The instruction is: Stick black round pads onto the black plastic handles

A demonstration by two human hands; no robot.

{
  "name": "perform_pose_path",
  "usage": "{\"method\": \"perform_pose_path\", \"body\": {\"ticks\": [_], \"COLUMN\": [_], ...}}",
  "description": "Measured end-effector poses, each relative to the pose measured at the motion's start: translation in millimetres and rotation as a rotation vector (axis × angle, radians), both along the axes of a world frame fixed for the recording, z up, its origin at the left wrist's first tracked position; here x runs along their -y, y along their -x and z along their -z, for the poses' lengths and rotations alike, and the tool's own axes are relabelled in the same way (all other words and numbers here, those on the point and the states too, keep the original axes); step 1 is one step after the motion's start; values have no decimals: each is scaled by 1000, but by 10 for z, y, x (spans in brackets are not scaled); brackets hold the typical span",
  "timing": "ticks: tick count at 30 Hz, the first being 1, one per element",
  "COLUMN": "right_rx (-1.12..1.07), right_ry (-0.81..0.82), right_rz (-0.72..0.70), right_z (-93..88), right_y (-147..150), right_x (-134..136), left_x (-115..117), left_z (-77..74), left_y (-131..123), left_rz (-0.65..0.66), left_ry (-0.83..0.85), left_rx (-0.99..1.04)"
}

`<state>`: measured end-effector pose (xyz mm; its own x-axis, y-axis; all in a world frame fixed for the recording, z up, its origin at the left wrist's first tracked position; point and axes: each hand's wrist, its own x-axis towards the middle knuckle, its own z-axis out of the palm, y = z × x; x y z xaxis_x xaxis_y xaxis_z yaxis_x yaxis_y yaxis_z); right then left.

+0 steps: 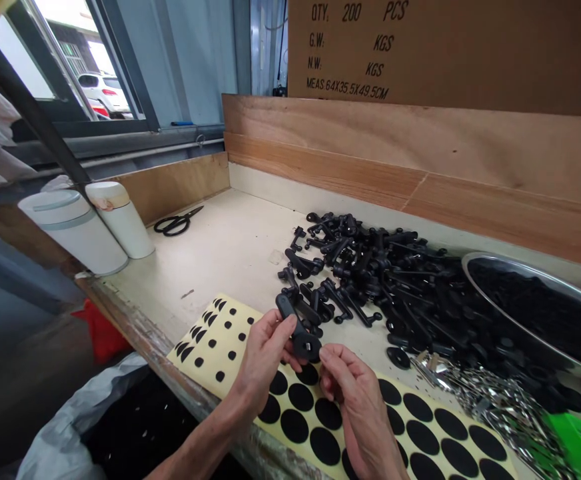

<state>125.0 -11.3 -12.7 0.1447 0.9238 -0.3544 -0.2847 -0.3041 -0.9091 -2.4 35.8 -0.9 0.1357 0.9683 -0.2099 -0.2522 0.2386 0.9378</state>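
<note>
My left hand (265, 350) pinches a black plastic crank-like part (306, 347) between thumb and fingers. The part has a long arm and a round end, with a small metallic bit showing in its middle. My right hand (353, 387) is closed, its thumb and index finger pressed together right beside the round end. What those fingertips hold, if anything, is hidden. Under both hands lies a yellowish sheet (210, 347) of black stickers, with large ovals on the right and small dots on the left. Beyond the hands is a heap of similar black parts (365, 267).
A metal bowl (535, 270) of black pieces stands at right. Near it are a pile of small metal pieces (490, 393) and a green bin (578, 440). Scissors (178, 222) and two white bottles (78, 230) (123, 220) sit at left. A lined bag (70, 427) hangs below the edge.
</note>
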Motion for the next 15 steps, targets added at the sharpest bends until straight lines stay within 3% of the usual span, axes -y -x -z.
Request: {"method": "perform_pose_path", "body": {"ticks": [15], "right_rx": [-10], "right_ry": [5], "right_rz": [21], "right_z": [12], "right_y": [23], "right_x": [-12], "left_x": [6], "left_z": [1], "left_y": [1], "left_rz": [-4], "left_ry": [18], "left_rx": [11]}}
